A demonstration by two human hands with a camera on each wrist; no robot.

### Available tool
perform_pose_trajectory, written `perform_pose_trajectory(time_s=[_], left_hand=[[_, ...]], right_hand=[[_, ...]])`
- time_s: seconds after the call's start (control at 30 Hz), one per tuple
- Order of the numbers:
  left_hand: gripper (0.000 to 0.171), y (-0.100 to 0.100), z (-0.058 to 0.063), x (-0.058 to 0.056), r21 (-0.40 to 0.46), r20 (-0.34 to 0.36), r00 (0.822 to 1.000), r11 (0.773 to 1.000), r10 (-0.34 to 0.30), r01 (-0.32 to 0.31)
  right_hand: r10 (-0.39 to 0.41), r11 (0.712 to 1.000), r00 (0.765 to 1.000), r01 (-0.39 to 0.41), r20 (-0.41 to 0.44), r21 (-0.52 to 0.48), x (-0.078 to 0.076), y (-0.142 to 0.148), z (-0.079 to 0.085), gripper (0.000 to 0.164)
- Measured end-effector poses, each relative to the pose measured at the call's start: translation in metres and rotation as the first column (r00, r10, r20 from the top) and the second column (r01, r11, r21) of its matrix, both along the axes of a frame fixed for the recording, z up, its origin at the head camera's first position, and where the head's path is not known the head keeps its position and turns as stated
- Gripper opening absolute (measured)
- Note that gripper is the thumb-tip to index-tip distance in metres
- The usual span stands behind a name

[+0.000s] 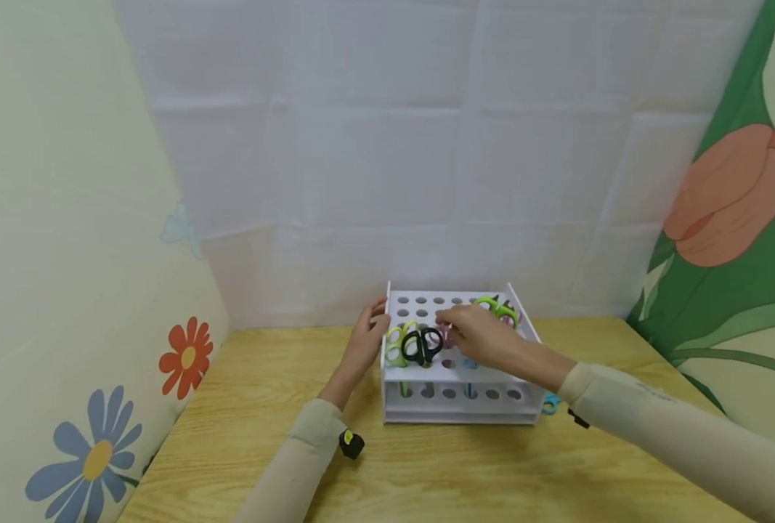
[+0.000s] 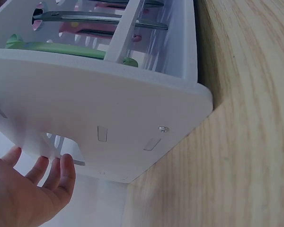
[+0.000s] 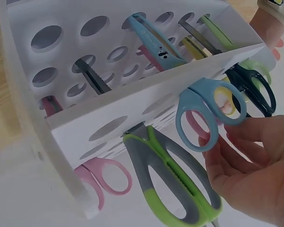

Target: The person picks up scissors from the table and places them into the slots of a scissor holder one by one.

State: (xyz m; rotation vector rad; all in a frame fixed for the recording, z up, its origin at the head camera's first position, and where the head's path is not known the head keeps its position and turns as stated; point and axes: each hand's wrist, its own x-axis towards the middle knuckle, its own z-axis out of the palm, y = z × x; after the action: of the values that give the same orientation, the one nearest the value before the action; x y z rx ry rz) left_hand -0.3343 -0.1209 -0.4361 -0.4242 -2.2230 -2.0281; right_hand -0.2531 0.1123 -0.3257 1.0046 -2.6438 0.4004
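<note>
A white rack [image 1: 459, 419] with rows of round holes stands on the table, scissors hanging in it. My right hand [image 1: 481, 335] reaches over its top. In the right wrist view, that hand's thumb and fingers pinch a pink scissors handle [image 3: 197, 126], partly hidden behind blue scissors [image 3: 154, 40]. Black scissors [image 1: 422, 346] and light green scissors [image 1: 396, 356] sit at the rack's front left. Large green-and-grey scissors [image 3: 144, 151] hang at the right side, near pink scissors [image 3: 97, 172]. My left hand [image 1: 363, 339] rests its fingers against the rack's left side panel [image 2: 123, 104], by the cutout.
The rack stands on a wood-grain table [image 1: 276, 436]. Light blue scissors [image 1: 550, 403] lie on the table just right of the rack. A white cloth [image 1: 387, 181] hangs behind, with flower-printed walls [image 1: 93, 290] at both sides.
</note>
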Motion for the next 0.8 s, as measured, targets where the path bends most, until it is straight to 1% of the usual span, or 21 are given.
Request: perform_pose_trajectory(time_s=[0.1, 0.2, 0.3, 0.37, 0.47, 0.5, 0.6, 0.73, 0.8], left_hand=[[0.051, 0.0, 0.0, -0.001, -0.001, -0.015, 1.0, 1.0, 0.004, -0.004], [0.051, -0.001, -0.002, -0.002, 0.003, -0.019, 1.0, 1.0, -0.002, 0.003], [0.051, -0.002, -0.002, -0.002, 0.006, -0.013, 1.0, 1.0, -0.008, 0.008], [0.051, -0.004, -0.002, -0.003, 0.007, -0.012, 1.0, 1.0, -0.004, 0.004], [0.05, -0.004, -0.002, -0.003, 0.009, -0.01, 1.0, 1.0, 0.007, -0.007], [0.05, -0.004, -0.002, -0.004, 0.007, -0.011, 1.0, 1.0, 0.009, -0.009], [0.05, -0.003, -0.001, -0.004, 0.005, -0.01, 1.0, 1.0, 0.004, -0.004], [0.051, -0.002, -0.003, -0.003, 0.009, -0.006, 1.0, 1.0, 0.002, -0.002], [0.051, -0.002, -0.004, -0.003, 0.014, -0.006, 1.0, 1.0, 0.003, -0.003]], right_hand=[[0.023, 1.0, 0.999, -0.023, -0.047, -0.012, 0.005, 0.006, 0.002, 0.027], [0.033, 0.999, 0.998, -0.034, -0.059, -0.026, 0.011, 0.013, 0.005, 0.027], [0.048, 0.997, 0.998, -0.05, -0.033, -0.064, 0.02, 0.021, 0.008, 0.025], [0.073, 0.992, 0.997, -0.072, -0.003, -0.104, 0.027, 0.027, 0.012, 0.025], [0.119, 0.98, 0.993, -0.115, 0.016, -0.165, 0.035, 0.04, 0.016, 0.025], [0.123, 0.978, 0.992, -0.118, 0.016, -0.174, 0.038, 0.045, 0.017, 0.026], [0.118, 0.976, 0.993, -0.122, -0.029, -0.18, 0.044, 0.065, 0.016, 0.027], [0.076, 0.98, 0.991, -0.095, -0.112, -0.177, 0.05, 0.091, 0.011, 0.029], [0.05, 0.98, 0.991, -0.073, -0.125, -0.187, 0.052, 0.103, 0.008, 0.031]])
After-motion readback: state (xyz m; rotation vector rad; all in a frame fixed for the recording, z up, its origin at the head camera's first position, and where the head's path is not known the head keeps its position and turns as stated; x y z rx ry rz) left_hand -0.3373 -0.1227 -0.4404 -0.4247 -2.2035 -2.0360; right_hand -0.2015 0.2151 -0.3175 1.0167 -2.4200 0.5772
